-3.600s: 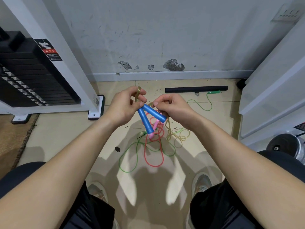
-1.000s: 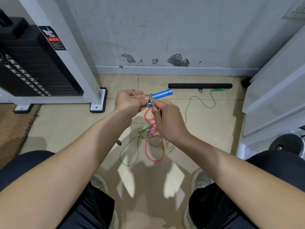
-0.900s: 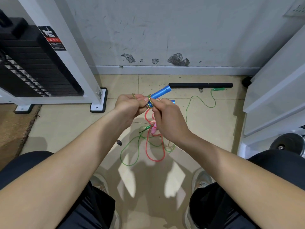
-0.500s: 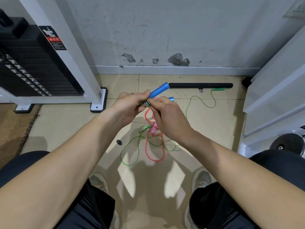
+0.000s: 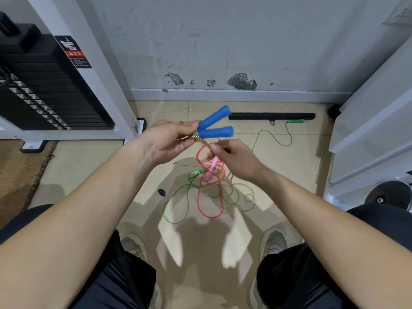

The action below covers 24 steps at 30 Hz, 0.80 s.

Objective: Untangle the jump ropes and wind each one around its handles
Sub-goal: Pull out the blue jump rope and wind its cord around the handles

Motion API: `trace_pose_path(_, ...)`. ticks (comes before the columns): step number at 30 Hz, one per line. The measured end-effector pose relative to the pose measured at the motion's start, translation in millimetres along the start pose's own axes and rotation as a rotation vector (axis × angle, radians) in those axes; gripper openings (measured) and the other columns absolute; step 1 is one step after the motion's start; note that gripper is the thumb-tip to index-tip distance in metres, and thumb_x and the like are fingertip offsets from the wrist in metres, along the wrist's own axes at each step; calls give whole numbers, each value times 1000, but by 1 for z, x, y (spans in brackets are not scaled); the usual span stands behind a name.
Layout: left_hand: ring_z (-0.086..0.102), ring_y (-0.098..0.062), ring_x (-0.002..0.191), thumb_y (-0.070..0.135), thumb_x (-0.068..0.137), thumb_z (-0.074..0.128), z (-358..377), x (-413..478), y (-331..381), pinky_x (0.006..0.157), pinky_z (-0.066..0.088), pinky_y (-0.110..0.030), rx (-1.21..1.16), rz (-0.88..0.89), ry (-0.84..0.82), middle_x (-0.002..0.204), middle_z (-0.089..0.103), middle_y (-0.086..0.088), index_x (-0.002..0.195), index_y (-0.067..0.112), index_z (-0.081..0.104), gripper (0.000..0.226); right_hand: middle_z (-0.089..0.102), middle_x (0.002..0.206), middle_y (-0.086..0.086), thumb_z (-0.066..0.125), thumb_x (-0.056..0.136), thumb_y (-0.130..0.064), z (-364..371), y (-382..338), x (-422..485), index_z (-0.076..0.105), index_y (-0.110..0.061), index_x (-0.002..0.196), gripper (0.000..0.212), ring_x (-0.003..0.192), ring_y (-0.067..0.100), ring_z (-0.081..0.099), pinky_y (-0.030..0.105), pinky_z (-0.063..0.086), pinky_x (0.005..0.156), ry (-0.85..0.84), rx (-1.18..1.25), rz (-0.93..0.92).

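My left hand [image 5: 169,141] grips the two blue handles [image 5: 215,127] at their near ends, and they fan out to the right. A few turns of the yellowish rope [image 5: 196,137] are wound around them at my fingers. My right hand [image 5: 234,158] pinches that rope just below the handles, and its loose length trails to the floor [image 5: 247,197]. On the floor below lie the red rope [image 5: 199,204] with a pink handle [image 5: 211,168] and the green rope [image 5: 169,210], looped over each other. A green handle [image 5: 296,121] lies farther back.
A black bar [image 5: 272,116] lies on the floor by the wall. A weight-stack machine [image 5: 44,92] with a white frame stands at the left, white equipment [image 5: 374,130] at the right, and a weight plate [image 5: 388,195] beside it. My knees and shoes frame the bottom.
My right hand has dropped down and right from the handles, drawing the yellowish rope out. Both blue handles now show, splayed apart, in my left hand.
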State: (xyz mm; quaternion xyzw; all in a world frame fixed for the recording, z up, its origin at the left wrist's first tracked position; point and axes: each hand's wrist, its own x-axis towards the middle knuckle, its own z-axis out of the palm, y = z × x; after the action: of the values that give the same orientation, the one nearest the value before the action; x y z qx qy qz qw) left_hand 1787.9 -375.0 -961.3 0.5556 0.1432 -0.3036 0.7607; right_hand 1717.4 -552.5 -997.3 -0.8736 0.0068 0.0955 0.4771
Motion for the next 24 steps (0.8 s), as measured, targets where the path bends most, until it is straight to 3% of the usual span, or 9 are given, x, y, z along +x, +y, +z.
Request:
trace_pose_path(2, 67, -10, 74, 2, 92, 63, 1, -3, 0, 69, 57, -16, 190, 28, -73, 87, 69, -2, 110, 0, 65, 18, 64, 72, 2, 56, 99, -34, -16, 2, 7, 62, -24, 69, 33, 68, 23, 59, 33, 47, 68, -36, -113, 26)
trace_pose_path(5, 67, -14, 69, -7, 89, 63, 0, -7, 1, 67, 57, -20, 356, 88, -181, 72, 70, -1, 104, 0, 63, 16, 50, 52, -12, 68, 93, -34, -34, 4, 11, 59, -25, 57, 38, 49, 1, 50, 17, 34, 51, -66, -120, 103)
trace_pose_path(7, 66, -8, 64, -10, 86, 67, 2, -10, 0, 64, 57, -19, 571, 145, -199, 75, 67, -3, 106, -1, 63, 22, 51, 52, -9, 72, 91, -34, -40, 4, 12, 60, -21, 54, 40, 53, 1, 58, 17, 33, 52, -100, -21, 95)
trace_pose_path(10, 60, 3, 54, -2, 82, 77, 6, -8, -8, 58, 49, -10, 966, 271, -103, 83, 64, -1, 110, 1, 64, 30, 50, 62, 3, 65, 97, -33, -38, -5, 11, 71, -15, 62, 39, 48, 9, 36, 23, 30, 50, -114, 90, 113)
trace_pose_path(12, 58, 2, 55, 4, 80, 81, 8, -3, -13, 54, 45, -7, 1090, 359, 26, 85, 65, 4, 108, 7, 64, 33, 54, 68, 6, 60, 99, -24, -32, -13, 9, 75, -14, 69, 35, 50, 10, 37, 26, 33, 53, -80, 102, 116)
trace_pose_path(17, 62, -7, 72, 7, 84, 79, 14, 6, -26, 64, 48, -7, 738, 470, 283, 85, 65, 5, 106, 11, 58, 30, 64, 71, 2, 54, 94, -14, 2, -21, -2, 73, -18, 89, 20, 63, 16, 52, 32, 41, 61, 228, -101, -87)
trace_pose_path(19, 65, -12, 75, 5, 86, 76, 17, 9, -32, 74, 54, -18, 464, 386, 295, 85, 66, 1, 108, 6, 58, 29, 58, 71, -3, 54, 96, -12, 18, -18, -6, 72, -16, 103, 20, 67, 18, 51, 32, 37, 63, 337, -140, -188)
trace_pose_path(21, 63, -14, 72, 1, 88, 73, 16, 12, -34, 70, 54, -20, 231, 246, 272, 86, 65, -5, 110, -1, 58, 27, 54, 73, -3, 53, 98, -12, 24, -12, -6, 71, -16, 114, 24, 72, 19, 48, 29, 29, 63, 369, -219, -250)
trace_pose_path(24, 61, -15, 69, 2, 88, 72, 12, 14, -34, 62, 53, -19, 127, 119, 247, 90, 63, -13, 107, -6, 64, 22, 49, 76, -6, 52, 98, -11, 24, -8, -4, 70, -13, 118, 27, 73, 15, 41, 25, 22, 63, 364, -300, -345)
